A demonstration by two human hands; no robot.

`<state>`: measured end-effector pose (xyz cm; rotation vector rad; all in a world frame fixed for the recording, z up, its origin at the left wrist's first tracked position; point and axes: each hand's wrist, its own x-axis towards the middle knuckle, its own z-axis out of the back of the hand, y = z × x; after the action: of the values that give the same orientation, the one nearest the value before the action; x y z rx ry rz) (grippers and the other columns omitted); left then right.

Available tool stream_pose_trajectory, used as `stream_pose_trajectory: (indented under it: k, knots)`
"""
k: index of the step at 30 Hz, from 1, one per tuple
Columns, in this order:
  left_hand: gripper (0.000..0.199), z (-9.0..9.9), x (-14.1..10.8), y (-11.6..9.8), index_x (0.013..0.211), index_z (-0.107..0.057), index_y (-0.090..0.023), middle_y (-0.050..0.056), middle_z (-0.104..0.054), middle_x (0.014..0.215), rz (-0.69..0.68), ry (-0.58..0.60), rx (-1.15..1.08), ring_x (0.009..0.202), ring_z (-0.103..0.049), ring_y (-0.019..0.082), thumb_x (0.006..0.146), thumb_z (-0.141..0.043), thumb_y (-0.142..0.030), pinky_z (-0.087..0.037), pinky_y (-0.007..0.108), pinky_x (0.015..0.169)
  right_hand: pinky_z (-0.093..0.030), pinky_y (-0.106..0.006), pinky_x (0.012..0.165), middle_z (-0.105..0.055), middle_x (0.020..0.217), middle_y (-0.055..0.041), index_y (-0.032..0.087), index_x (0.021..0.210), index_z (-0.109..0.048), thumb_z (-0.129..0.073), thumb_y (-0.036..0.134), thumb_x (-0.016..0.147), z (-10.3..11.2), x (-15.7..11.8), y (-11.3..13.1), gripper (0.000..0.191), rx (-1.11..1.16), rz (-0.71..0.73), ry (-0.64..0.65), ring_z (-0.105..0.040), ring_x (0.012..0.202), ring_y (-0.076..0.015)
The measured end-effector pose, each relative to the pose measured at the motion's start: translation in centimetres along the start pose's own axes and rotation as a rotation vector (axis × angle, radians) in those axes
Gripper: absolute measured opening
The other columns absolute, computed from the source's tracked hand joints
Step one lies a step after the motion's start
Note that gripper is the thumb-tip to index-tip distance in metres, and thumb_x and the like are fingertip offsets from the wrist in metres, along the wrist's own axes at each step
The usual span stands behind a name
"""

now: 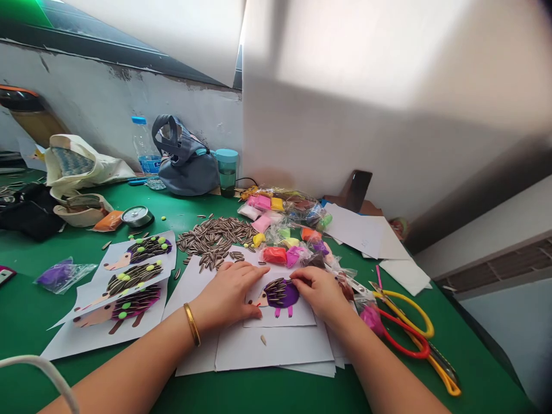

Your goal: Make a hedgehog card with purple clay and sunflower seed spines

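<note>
A hedgehog figure with a purple clay body, pink legs and sunflower seeds stuck on its left part lies on a small white card. My left hand rests on the card's left side with its fingers spread and nothing held. At the upper right edge of the purple body, my right hand has thumb and forefinger pinched together; whatever is between them is too small to make out. Stacked white sheets lie underneath, with one loose seed near the front.
Behind the hands are a seed pile and bagged coloured clay. Finished hedgehog cards lie left. Scissors are at right. A blue-grey bag, a cup and a phone stand at the back.
</note>
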<state>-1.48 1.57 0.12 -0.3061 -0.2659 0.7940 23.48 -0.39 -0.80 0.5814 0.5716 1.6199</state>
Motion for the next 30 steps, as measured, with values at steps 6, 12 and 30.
stream_pose_trajectory:
  k: [6,12,30]
  knots:
    - [0.081,0.0,0.0,-0.1,0.137,-0.044,-0.028,0.006,-0.061,0.126,0.000,-0.004,-0.009,0.117,-0.052,0.028,0.066,-0.079,-0.045,-0.032,0.042,0.096,-0.048,-0.034,0.081,-0.072,0.096,-0.0049,0.022,0.093,-0.074,-0.054,0.017,0.084,-0.3,0.1,0.2,0.022,-0.025,0.070,-0.001,-0.064,0.090,-0.0208]
    - [0.081,0.0,0.0,-0.1,0.136,-0.045,-0.028,0.006,-0.061,0.124,-0.001,-0.006,-0.006,0.115,-0.053,0.028,0.065,-0.080,-0.045,-0.032,0.042,0.096,-0.048,-0.032,0.079,-0.071,0.093,-0.0045,0.023,0.092,-0.073,-0.054,0.017,0.086,-0.5,0.1,0.3,0.021,-0.086,0.114,-0.003,-0.063,0.087,-0.0200]
    - [0.079,0.1,0.1,-0.1,0.135,-0.047,-0.026,0.007,-0.062,0.123,-0.003,0.002,-0.007,0.115,-0.054,0.028,0.066,-0.079,-0.046,-0.033,0.042,0.095,-0.045,-0.030,0.078,-0.068,0.085,-0.0050,0.020,0.090,-0.072,-0.056,0.014,0.089,-1.2,0.0,0.9,0.017,-0.365,0.248,-0.009,-0.061,0.083,-0.0198]
